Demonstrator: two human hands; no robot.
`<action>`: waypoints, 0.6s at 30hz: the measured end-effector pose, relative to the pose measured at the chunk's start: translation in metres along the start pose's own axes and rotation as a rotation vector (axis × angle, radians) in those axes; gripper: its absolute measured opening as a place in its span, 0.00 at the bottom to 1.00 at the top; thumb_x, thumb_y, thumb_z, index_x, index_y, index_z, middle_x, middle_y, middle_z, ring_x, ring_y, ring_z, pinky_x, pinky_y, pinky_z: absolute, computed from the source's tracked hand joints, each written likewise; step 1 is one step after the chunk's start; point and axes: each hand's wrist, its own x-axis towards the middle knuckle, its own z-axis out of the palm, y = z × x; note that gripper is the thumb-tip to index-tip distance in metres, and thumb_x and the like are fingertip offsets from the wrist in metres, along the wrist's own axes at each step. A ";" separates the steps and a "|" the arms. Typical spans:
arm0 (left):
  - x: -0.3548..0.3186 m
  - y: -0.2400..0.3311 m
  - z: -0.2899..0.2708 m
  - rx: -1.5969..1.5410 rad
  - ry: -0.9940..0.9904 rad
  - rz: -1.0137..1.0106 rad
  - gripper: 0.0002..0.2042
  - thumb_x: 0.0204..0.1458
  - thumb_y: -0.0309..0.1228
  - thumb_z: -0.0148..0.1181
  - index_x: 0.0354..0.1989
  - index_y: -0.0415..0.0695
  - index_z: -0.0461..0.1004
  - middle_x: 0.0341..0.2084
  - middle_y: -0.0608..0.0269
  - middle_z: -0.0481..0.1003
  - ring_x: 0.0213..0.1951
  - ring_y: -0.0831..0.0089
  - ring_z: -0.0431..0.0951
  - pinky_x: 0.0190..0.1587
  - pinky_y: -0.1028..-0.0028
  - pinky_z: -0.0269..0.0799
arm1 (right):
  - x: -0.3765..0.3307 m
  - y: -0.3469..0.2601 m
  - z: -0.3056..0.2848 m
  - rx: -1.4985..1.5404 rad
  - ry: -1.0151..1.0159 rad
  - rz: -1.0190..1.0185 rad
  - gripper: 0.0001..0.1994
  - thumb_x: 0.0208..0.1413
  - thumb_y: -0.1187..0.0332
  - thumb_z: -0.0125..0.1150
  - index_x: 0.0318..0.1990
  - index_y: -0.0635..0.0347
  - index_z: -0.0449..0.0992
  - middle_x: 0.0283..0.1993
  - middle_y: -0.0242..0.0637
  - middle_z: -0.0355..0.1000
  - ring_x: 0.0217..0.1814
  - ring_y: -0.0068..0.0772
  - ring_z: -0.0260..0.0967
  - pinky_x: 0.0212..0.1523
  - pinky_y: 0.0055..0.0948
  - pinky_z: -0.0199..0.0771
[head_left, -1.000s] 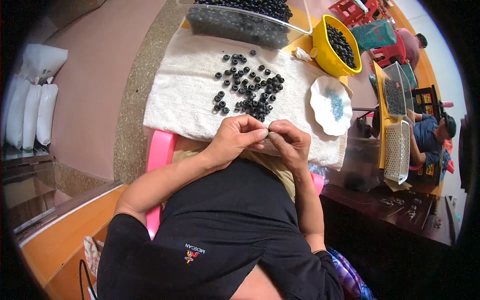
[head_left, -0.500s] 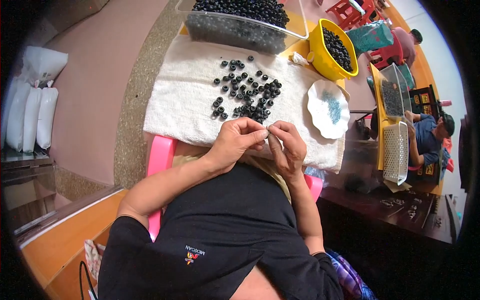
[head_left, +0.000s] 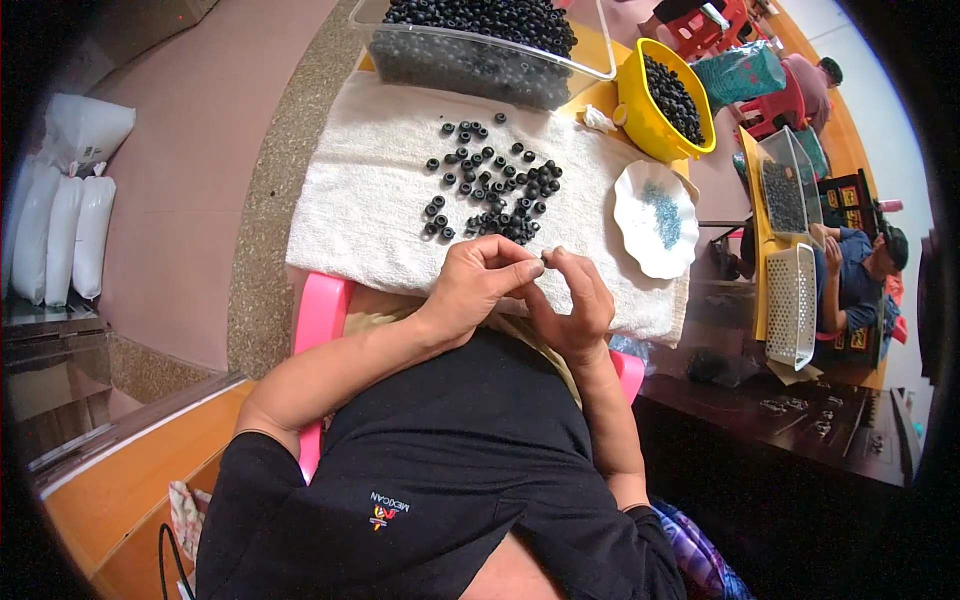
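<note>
My left hand is closed in a pinch, thumb against forefinger, at the near edge of a white towel. A small dark piece shows at its fingertips and looks like one of the black ring-shaped pieces. Close by on the right, my right hand has its thumb lowered away from its forefinger. That forefinger's tip is beside the dark piece. Just beyond my hands, several loose black ring-shaped pieces lie scattered on the towel, densest near my fingers.
A clear plastic bin of black pieces stands at the back, with a yellow basket of them beside it. A white scalloped plate at right holds tiny pale-blue bits. Further right, a person sits by a white perforated basket. White sacks stand far left.
My right thumb has dropped away from its forefinger, opening the earlier pinch against my left fingertips. The dark piece now shows more clearly. My left hand has barely moved.
</note>
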 end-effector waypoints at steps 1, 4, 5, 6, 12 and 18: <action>0.001 -0.001 0.000 0.009 -0.008 0.011 0.05 0.57 0.25 0.63 0.39 0.38 0.77 0.32 0.63 0.79 0.33 0.77 0.79 0.38 0.78 0.77 | -0.001 0.001 0.000 0.000 0.000 0.000 0.27 0.39 0.82 0.72 0.51 0.66 0.71 0.39 0.49 0.77 0.38 0.46 0.78 0.39 0.35 0.79; 0.001 -0.001 -0.001 0.073 -0.018 0.045 0.05 0.58 0.27 0.62 0.39 0.39 0.77 0.32 0.63 0.79 0.33 0.78 0.79 0.38 0.78 0.77 | -0.003 0.002 0.000 -0.043 -0.008 -0.011 0.28 0.39 0.81 0.73 0.51 0.67 0.71 0.39 0.49 0.77 0.38 0.44 0.79 0.39 0.35 0.79; 0.000 0.001 0.000 0.073 -0.019 0.044 0.05 0.58 0.27 0.62 0.39 0.39 0.77 0.32 0.63 0.79 0.33 0.78 0.79 0.38 0.78 0.77 | -0.004 0.002 0.000 -0.018 0.004 0.019 0.28 0.40 0.81 0.74 0.52 0.67 0.71 0.39 0.49 0.77 0.38 0.43 0.79 0.40 0.34 0.80; -0.001 0.003 0.002 0.077 -0.008 0.027 0.06 0.59 0.28 0.62 0.40 0.39 0.76 0.32 0.64 0.79 0.33 0.79 0.79 0.38 0.78 0.77 | -0.004 0.001 0.000 0.008 0.016 0.049 0.28 0.41 0.80 0.74 0.52 0.68 0.70 0.39 0.49 0.77 0.39 0.41 0.79 0.41 0.34 0.81; -0.003 0.001 0.002 0.031 0.007 0.022 0.08 0.61 0.32 0.61 0.42 0.40 0.76 0.33 0.65 0.79 0.34 0.82 0.78 0.37 0.81 0.76 | -0.007 0.003 -0.004 0.045 0.018 0.146 0.29 0.43 0.81 0.74 0.55 0.69 0.68 0.41 0.50 0.78 0.43 0.39 0.80 0.45 0.32 0.82; -0.002 0.001 0.002 0.033 -0.044 0.013 0.08 0.61 0.31 0.60 0.44 0.39 0.75 0.34 0.63 0.79 0.35 0.80 0.79 0.39 0.79 0.76 | -0.011 0.007 -0.002 0.091 0.022 0.145 0.30 0.43 0.81 0.73 0.56 0.69 0.68 0.43 0.50 0.77 0.45 0.39 0.80 0.47 0.32 0.82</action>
